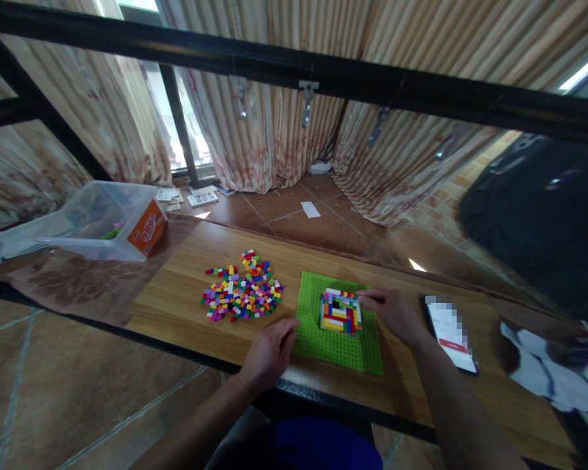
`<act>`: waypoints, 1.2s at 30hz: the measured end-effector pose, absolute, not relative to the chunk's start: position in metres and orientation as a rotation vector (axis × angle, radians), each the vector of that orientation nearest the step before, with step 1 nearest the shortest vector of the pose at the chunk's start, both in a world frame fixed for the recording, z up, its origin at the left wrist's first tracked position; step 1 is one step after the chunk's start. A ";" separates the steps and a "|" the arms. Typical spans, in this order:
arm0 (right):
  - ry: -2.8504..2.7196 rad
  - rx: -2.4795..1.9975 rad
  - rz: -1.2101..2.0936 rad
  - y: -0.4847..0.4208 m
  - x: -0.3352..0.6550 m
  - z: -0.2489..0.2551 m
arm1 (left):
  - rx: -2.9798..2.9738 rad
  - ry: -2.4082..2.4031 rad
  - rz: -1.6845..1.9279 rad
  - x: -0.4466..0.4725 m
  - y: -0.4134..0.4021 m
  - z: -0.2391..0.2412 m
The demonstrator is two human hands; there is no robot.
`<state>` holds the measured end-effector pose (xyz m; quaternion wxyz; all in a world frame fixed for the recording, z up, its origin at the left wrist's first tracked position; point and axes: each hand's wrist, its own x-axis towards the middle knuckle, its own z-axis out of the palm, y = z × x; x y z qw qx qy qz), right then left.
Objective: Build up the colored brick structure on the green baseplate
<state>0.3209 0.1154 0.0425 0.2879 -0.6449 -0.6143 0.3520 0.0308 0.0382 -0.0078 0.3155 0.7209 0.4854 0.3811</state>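
A hollow block of many-coloured toy bricks [342,313] stands on a green studded baseplate [318,356]. At its far right corner, the fingertips of my right hand [392,314] are pinched together; whatever they may hold is too small to make out. My left hand [270,352] rests by the baseplate's left edge with its fingers curled and the thumb and forefinger together. Whether anything is between them is hidden. Left of the baseplate lies a spread pile of loose toy bricks [247,294] in mixed colours.
A wooden board [176,307] lies under the bricks. To the right are a phone [448,333] and crumpled white paper [549,369]. A clear plastic bin [93,215] with an orange label stands at the left. A dark metal bar [274,55] crosses in front of the curtains [294,137].
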 end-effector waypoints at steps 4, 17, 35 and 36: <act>-1.609 -1.708 0.936 0.113 0.319 0.040 | 1.906 1.276 1.010 0.031 0.038 -0.009; -1.519 -1.619 0.926 0.103 0.315 0.025 | 1.900 1.286 0.999 0.031 0.040 -0.009; -1.930 -1.413 0.665 0.133 0.182 0.062 | 1.921 1.303 1.223 0.015 0.024 0.010; -1.997 -1.415 0.654 0.142 0.166 0.057 | 1.926 1.379 1.274 0.006 0.023 0.011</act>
